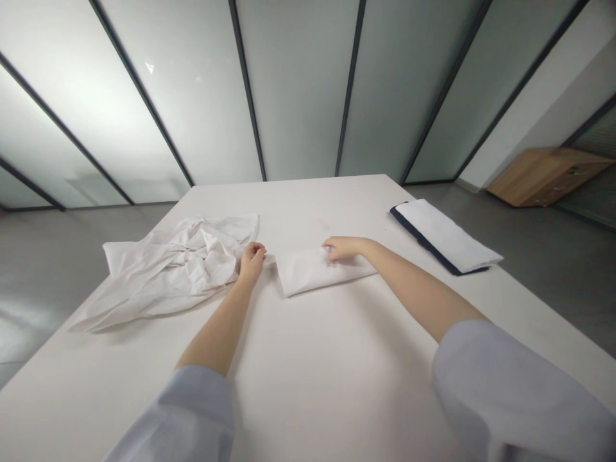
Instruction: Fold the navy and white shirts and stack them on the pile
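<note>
A folded white cloth lies at the middle of the white table, its near left corner pointing toward me. My right hand is over its far edge, the fingers curled down onto the fabric and gripping it; the thumb is partly hidden. Just left of the cloth, my left hand is closed in a pinch. A narrow bit of white fabric runs from those fingers to the folded cloth. Beside and behind my left hand spreads a crumpled heap of white cloth, wrinkled and loose.
On the right of the table rests a flat stack: a folded white cloth over a dark navy one. Frosted glass panels stand behind the table. A wooden cabinet is on the floor at far right.
</note>
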A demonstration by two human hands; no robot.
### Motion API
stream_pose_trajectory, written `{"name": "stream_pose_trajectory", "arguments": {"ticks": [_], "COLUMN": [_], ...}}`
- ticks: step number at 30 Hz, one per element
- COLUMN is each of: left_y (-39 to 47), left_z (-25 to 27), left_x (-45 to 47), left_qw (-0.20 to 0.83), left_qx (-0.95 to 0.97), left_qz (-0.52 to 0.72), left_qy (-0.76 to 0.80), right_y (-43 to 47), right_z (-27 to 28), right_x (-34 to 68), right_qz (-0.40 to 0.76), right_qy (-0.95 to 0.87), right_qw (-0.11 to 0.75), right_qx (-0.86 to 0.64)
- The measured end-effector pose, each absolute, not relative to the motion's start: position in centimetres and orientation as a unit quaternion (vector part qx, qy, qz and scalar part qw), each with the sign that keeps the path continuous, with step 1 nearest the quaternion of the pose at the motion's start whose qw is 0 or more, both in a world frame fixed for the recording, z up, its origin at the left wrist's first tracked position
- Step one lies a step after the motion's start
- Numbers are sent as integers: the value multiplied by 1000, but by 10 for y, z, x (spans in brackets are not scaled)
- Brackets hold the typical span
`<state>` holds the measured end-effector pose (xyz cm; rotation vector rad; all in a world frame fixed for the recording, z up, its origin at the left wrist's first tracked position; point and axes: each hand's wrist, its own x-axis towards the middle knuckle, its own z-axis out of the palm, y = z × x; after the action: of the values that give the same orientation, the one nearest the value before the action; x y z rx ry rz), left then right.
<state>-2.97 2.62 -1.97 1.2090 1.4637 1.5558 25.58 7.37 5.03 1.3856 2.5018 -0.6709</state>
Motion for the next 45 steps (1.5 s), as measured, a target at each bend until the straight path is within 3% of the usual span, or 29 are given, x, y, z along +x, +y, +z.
{"name": "stream_pose_trajectory", "arguments": {"ticks": [4, 8, 13, 21, 29, 37, 45], "left_y": [26, 27, 28, 28, 25, 25, 19], "left_z": [-19, -19, -20, -20, -19, -20, -18], "left_x": [-29, -29, -29, -28, -30, -30, -32], "left_qw": [337, 343, 351, 355, 349, 354, 351], "left_qx": [468, 466, 465, 463, 488, 473, 474], "left_qz": [594, 596, 598, 594, 580, 586, 581], "left_qy": [562, 557, 551, 554, 552, 555, 560], "right_y": [77, 73, 61, 45, 28, 7, 46], "right_z": [54, 53, 50, 49, 36, 65, 123], "right_x": [253, 261, 274, 313, 390, 458, 534], "right_qz": [-223, -258, -329, -318, -131, 23, 70], "right_qy": [819, 801, 794, 773, 621, 577, 571], "right_qw": [183, 209, 156, 45, -34, -42, -107], "right_qx": [496, 498, 486, 548, 772, 815, 811]}}
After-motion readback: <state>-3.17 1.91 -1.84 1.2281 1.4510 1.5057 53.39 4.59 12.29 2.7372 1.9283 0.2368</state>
